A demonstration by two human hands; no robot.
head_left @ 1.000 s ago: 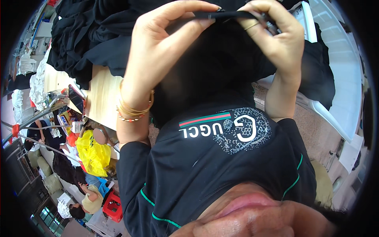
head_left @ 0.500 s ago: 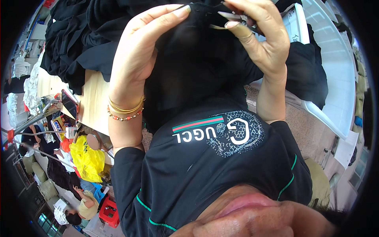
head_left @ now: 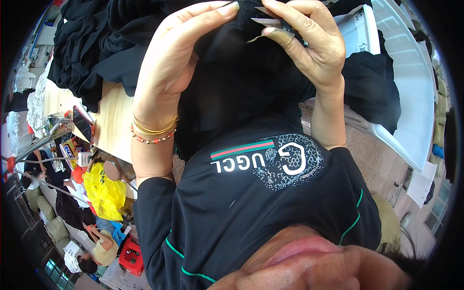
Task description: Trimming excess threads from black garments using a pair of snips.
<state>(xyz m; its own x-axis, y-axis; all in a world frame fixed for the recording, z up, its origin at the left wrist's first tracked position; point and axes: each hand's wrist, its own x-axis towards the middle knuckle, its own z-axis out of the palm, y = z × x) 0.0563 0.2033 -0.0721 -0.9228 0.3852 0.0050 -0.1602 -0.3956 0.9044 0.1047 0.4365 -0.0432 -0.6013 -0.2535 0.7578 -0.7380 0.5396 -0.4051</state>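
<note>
At the top of the view, my left hand (head_left: 176,53) pinches an edge of black cloth (head_left: 227,77) between thumb and fingers. Close beside it, my right hand (head_left: 314,48) grips a small pair of thread snips (head_left: 267,22), whose pointed blades are apart and aimed left at the held edge. A yellowish band wraps the right thumb. The cloth hangs down between my forearms in front of my dark shirt. The fingertips and the top of the cloth are partly cut off by the frame's upper edge, so whether the blades touch the cloth cannot be told.
A heap of black garments (head_left: 79,58) lies on the wooden table (head_left: 116,116) at left. On the right stands a large white plastic bin (head_left: 413,92), with black cloth (head_left: 369,87) draped over its edge. Lower left are a yellow bag (head_left: 104,191), a red stool (head_left: 131,256) and a seated person (head_left: 104,249).
My right hand has shifted slightly left with the snips, bringing the blades nearer my left fingertips. The left hand has moved a little up and right, still pinching the cloth.
</note>
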